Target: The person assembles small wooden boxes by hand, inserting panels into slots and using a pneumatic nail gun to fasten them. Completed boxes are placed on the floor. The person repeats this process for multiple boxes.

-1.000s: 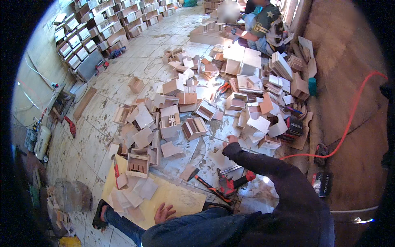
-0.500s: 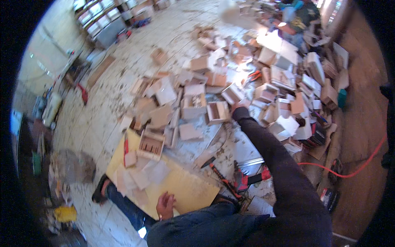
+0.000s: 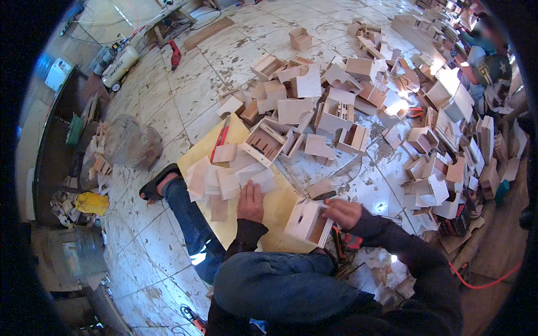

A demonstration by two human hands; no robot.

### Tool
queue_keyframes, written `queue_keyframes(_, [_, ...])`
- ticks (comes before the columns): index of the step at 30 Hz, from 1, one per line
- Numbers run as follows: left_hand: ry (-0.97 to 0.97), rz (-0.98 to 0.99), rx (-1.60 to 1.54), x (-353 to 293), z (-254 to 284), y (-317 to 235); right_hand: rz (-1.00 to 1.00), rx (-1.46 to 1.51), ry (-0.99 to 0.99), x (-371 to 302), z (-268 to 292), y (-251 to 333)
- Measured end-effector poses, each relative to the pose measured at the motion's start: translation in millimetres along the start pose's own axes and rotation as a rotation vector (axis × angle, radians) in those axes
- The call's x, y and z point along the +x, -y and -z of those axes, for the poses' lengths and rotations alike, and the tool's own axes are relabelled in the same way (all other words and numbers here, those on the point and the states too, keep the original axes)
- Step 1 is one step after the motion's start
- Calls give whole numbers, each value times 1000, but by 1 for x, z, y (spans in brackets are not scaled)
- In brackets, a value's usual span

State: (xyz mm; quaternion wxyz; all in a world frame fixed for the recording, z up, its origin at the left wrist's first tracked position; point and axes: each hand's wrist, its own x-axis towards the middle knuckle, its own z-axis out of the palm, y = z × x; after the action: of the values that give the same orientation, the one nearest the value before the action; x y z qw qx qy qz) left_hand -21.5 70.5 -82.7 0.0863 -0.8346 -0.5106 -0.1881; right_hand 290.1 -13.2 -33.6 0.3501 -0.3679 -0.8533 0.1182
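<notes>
My right hand [image 3: 343, 214] grips the far edge of a small pale wooden box [image 3: 305, 221], its fingers closed over the rim. The box is tilted at the right end of a yellow board [image 3: 277, 227], close to my knee. My left hand [image 3: 251, 203] lies with fingers stretched out on the near edge of a loose pile of thin wooden panels [image 3: 228, 182]. Farther up the board are a red-handled tool [image 3: 221, 139] and another open wooden box [image 3: 264, 141] with dark slots inside.
Many wooden boxes [image 3: 339, 115] and offcuts cover the tiled floor ahead and right. A red and black power tool [image 3: 352, 242] lies by my right forearm. A red hose [image 3: 487, 284] runs at right. An air compressor [image 3: 120, 67] stands far left; another person [image 3: 490, 67] sits far right.
My right hand has come back from the far heap and now holds a wooden box over the board. My left hand has moved forward onto the thin panels. The view has shifted.
</notes>
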Motion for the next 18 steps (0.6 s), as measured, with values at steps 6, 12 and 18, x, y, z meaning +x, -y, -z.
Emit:
queue_keyframes(6, [-61,582,-434,1,41,11,67,102,73,46,-51,18])
queue_keyframes(12, [-47,894,-1311,12,85,-1,-101,-68,-22,68,-53,39])
queue_keyframes(18, [8,888,-1480,20,99,-23,-391,176,87,52,-55,46])
